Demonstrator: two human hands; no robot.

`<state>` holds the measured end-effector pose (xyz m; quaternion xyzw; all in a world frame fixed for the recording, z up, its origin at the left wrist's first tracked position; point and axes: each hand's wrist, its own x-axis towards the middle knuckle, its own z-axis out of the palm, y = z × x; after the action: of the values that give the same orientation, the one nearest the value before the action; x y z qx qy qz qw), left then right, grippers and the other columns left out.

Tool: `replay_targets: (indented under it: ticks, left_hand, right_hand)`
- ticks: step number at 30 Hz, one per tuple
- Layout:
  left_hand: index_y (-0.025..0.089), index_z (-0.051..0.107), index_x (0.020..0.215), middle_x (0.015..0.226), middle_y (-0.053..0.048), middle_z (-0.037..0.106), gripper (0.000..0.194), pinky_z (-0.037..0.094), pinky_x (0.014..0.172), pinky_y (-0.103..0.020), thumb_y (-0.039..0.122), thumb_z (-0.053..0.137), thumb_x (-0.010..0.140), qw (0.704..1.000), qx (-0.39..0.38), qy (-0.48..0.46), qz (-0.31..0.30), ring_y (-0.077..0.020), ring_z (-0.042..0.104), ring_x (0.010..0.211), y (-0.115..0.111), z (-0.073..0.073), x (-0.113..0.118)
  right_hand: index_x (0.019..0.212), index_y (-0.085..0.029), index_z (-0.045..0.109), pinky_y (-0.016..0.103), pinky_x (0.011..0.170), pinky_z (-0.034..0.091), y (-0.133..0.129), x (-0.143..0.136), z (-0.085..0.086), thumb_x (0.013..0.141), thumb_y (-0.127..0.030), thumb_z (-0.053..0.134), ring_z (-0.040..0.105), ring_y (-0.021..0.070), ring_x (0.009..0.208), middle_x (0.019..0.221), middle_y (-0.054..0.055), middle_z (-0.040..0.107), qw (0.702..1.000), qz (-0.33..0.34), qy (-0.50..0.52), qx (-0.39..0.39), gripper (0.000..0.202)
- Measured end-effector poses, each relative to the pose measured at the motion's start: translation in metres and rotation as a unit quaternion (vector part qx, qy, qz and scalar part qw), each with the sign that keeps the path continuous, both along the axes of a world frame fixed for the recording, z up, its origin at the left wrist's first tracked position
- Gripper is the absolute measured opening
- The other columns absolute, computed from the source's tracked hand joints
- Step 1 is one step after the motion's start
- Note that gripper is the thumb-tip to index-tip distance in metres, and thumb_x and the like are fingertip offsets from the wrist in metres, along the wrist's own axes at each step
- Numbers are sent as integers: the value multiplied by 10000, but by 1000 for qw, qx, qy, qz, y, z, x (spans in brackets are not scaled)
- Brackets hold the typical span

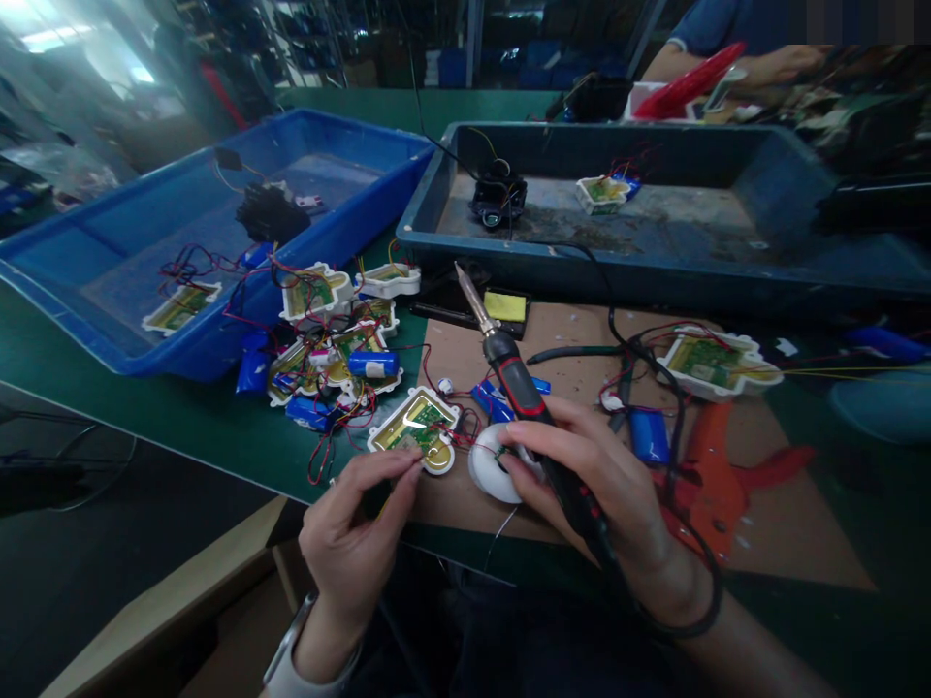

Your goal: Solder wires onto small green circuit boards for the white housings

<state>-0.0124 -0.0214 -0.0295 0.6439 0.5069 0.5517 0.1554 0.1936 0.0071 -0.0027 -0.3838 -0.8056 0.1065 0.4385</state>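
My right hand (603,475) holds a black and red soldering iron (520,378), its metal tip pointing up and away. The same hand's thumb and index fingertips pinch a small dark part with a thin red wire, over a white disc (489,467). My left hand (364,523) has thumb and index finger pressed together at the near edge of a white housing (378,436) with a green circuit board (429,422) inside. What those fingertips hold, if anything, is hidden. Red and black wires run from the board towards my right hand.
Several similar housings (316,291) and blue batteries (374,364) lie piled at left. Behind stand a blue bin (349,208) and a dark bin (655,262). Orange-handled cutters (709,485), another housing (717,364) and a black cable lie right. A person's arm (669,63) shows far right.
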Motion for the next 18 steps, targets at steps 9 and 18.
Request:
replay_targets:
  ticks: [9, 18]
  left_hand:
    - [161, 647, 994, 881, -16, 713, 288, 536, 794, -288, -14, 656, 765, 991, 52, 59, -105, -130, 665, 849, 10, 0, 6]
    - [223, 679, 899, 786, 17, 687, 177, 523, 698, -279, 73, 644, 813, 993, -39, 12, -108, -115, 630, 744, 18, 15, 21]
  right_hand:
    - [1147, -185, 537, 226, 902, 509, -3, 3, -5, 783, -168, 707, 578, 135, 1086, 1198, 75, 553, 1000, -5, -19, 17, 402]
    - [1143, -204, 537, 241, 841, 552, -3, 2, -2, 792, -148, 677, 609, 139, 1016, 1144, 61, 587, 1000, -14, 0, -2, 382]
